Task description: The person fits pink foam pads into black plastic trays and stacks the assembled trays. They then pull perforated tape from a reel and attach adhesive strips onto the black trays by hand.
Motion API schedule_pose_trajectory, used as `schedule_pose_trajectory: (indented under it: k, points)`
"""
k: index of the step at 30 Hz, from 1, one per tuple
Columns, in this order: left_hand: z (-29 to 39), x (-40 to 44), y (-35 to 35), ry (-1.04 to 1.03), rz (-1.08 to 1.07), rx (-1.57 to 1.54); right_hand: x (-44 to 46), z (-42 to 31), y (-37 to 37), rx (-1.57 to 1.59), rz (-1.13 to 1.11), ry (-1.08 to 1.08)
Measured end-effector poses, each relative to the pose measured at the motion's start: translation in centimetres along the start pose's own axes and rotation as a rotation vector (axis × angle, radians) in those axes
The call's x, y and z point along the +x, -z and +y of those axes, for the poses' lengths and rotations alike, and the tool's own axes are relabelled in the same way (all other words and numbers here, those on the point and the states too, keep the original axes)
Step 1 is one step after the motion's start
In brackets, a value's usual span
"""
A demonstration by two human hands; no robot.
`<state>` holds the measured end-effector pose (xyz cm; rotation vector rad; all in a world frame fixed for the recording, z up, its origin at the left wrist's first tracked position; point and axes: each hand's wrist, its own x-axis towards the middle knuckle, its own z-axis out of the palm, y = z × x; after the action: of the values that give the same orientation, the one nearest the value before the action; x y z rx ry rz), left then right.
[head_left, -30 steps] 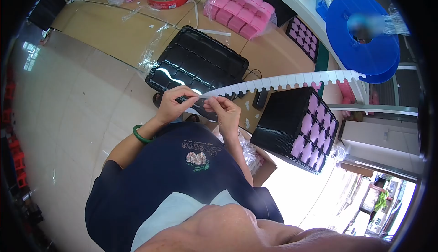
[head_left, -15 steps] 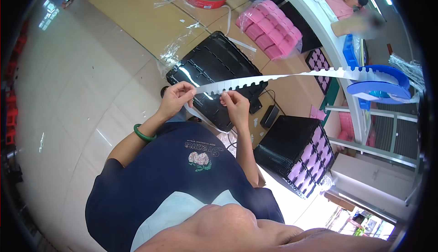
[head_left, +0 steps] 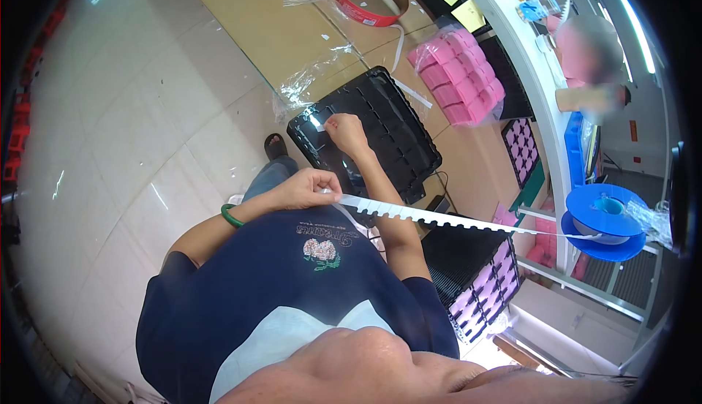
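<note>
My left hand (head_left: 308, 190), with a green bangle (head_left: 232, 216) on its wrist, pinches the end of a white notched strip (head_left: 431, 217) in front of my shirt. The strip stretches right to a blue reel (head_left: 610, 210). Farther forward, my right hand (head_left: 346, 133) is closed over a black tray (head_left: 387, 122) on the bench. A small white piece (head_left: 320, 127) shows at its fingertips; whether it is gripped or lies on the tray is hard to make out.
Pink molded trays (head_left: 461, 75) in clear plastic and a red-rimmed round container (head_left: 369, 2) sit on the bench (head_left: 256, 31). Stacked black trays (head_left: 468, 265) stand at right. A person (head_left: 585, 53) is beyond the white shelf (head_left: 523, 20).
My right hand has left the strip and moved forward over the black tray. My left hand has drawn the strip's end back toward my body. The whole view has shifted.
</note>
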<state>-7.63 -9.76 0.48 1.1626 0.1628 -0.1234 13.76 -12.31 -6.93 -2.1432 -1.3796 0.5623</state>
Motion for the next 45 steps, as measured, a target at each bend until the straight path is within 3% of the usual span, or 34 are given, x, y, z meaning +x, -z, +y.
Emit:
schedule_pose_trajectory:
  k: [7, 16, 28, 34, 38, 45]
  points:
    - [0.0, 0.4, 1.1, -0.021, 0.023, -0.026, 2.4, 1.5, -3.0, -0.207, -0.04, 0.056]
    - [0.1, 0.9, 1.6, -0.013, 0.009, -0.029, 2.2, 1.4, -2.3, -0.028, -0.05, -0.022]
    - [0.7, 1.2, 1.5, -0.01, 0.07, -0.054, 1.6, 1.0, -2.8, -0.034, -0.006, -0.035]
    - [0.5, 1.6, 2.7, -0.005, 0.165, -0.198, -3.4, 0.1, 1.5, 0.392, 0.116, -0.126]
    - [1.1, 1.6, 2.9, 0.066, 0.127, -0.187, -5.9, 0.9, 1.9, 0.317, 0.178, -0.062]
    - [-0.1, 1.4, 1.9, 0.08, 0.064, -0.2, -2.0, 1.3, -2.4, 0.008, 0.217, 0.262]
